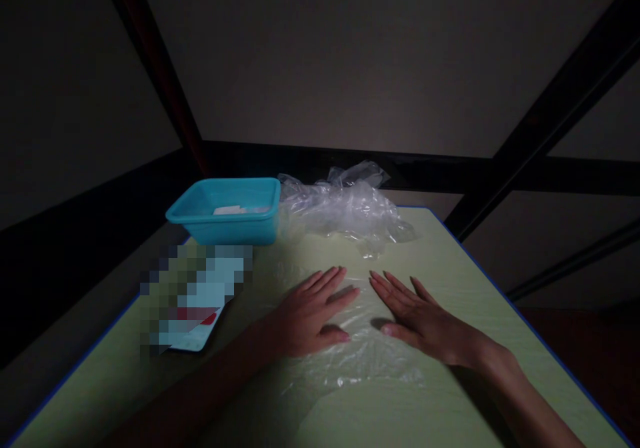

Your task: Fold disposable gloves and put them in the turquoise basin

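My left hand point(310, 315) and my right hand point(417, 315) both lie flat, palms down and fingers stretched out, on a clear plastic bag point(360, 351) spread on the pale green table point(475, 288). The fingertips of the two hands nearly meet above the bag's middle. Neither hand grips anything. Behind them a heap of crumpled clear plastic bags point(345, 208) rests near the table's far edge.
A turquoise plastic tub point(227, 218) with something white inside stands at the far left, beside the heap. A blurred-out card or packet point(195, 295) lies left of my left hand. Dark frame bars rise behind the table, which has a blue edge.
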### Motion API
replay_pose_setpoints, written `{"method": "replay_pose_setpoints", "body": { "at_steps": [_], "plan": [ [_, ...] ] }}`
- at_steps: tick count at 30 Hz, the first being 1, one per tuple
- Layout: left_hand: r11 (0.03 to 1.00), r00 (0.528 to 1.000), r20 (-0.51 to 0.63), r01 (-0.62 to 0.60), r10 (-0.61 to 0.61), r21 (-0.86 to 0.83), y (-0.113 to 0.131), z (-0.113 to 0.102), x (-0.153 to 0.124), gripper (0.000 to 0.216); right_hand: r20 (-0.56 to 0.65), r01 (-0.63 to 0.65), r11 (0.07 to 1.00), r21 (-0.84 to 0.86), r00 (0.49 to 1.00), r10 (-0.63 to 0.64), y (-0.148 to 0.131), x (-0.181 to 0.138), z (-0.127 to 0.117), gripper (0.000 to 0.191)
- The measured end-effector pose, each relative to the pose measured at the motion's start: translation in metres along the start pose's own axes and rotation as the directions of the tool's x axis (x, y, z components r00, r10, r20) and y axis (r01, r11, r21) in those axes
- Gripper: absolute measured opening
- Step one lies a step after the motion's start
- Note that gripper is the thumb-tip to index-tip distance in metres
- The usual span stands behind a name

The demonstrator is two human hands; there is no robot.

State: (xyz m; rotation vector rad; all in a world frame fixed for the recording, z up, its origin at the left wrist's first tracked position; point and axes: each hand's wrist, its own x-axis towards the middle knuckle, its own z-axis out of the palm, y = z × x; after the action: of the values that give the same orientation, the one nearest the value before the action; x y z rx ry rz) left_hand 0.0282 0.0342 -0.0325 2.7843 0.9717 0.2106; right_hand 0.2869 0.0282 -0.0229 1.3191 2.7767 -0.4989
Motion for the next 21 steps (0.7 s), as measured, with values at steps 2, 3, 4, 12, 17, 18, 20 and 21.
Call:
{"method": "replay_pose_setpoints", "body": {
  "at_steps": [2, 3, 4, 12, 17, 18, 20, 21],
  "plan": [
    [1.0, 0.999, -0.047, 0.006, -0.005, 0.016, -0.005, -0.004, 0.0, 0.069, -0.019, 0.015, 1.0, 0.003, 1.0, -0.015, 0.002, 0.0, 0.0, 0.071],
    [0.999, 0.997, -0.081, 0.02, -0.018, 0.028, -0.008, -0.007, -0.001, 0.066, -0.017, 0.008, 1.0, 0.003, 1.0, -0.008, 0.003, 0.0, -0.001, 0.071],
    [0.998, 0.992, -0.117, 0.045, -0.04, 0.044, -0.013, -0.01, -0.002, 0.062, -0.009, -0.008, 1.0, 0.004, 1.0, 0.008, 0.004, 0.0, -0.001, 0.071],
    [0.963, 0.942, -0.304, 0.201, -0.141, 0.177, -0.034, -0.017, -0.01, 0.028, -0.066, -0.058, 0.998, -0.006, 0.996, 0.058, 0.018, 0.004, -0.004, 0.069],
    [0.992, 0.956, -0.271, 0.123, -0.111, 0.029, -0.024, -0.026, -0.008, 0.017, -0.179, -0.015, 0.994, -0.105, 0.984, -0.004, 0.013, 0.011, -0.009, 0.065],
    [0.995, 0.973, -0.21, 0.09, -0.097, -0.041, -0.021, -0.03, -0.009, 0.013, -0.203, 0.005, 0.993, -0.122, 0.979, -0.03, 0.011, 0.012, -0.01, 0.062],
    [0.981, 0.998, -0.044, 0.04, -0.049, -0.191, -0.013, -0.04, -0.013, 0.004, -0.247, 0.054, 0.988, -0.142, 0.965, -0.089, 0.007, 0.013, -0.012, 0.057],
    [0.968, 0.999, 0.044, 0.025, -0.015, -0.249, -0.009, -0.044, -0.016, 0.002, -0.266, 0.08, 0.986, -0.149, 0.957, -0.118, 0.005, 0.013, -0.013, 0.054]
  ]
}}
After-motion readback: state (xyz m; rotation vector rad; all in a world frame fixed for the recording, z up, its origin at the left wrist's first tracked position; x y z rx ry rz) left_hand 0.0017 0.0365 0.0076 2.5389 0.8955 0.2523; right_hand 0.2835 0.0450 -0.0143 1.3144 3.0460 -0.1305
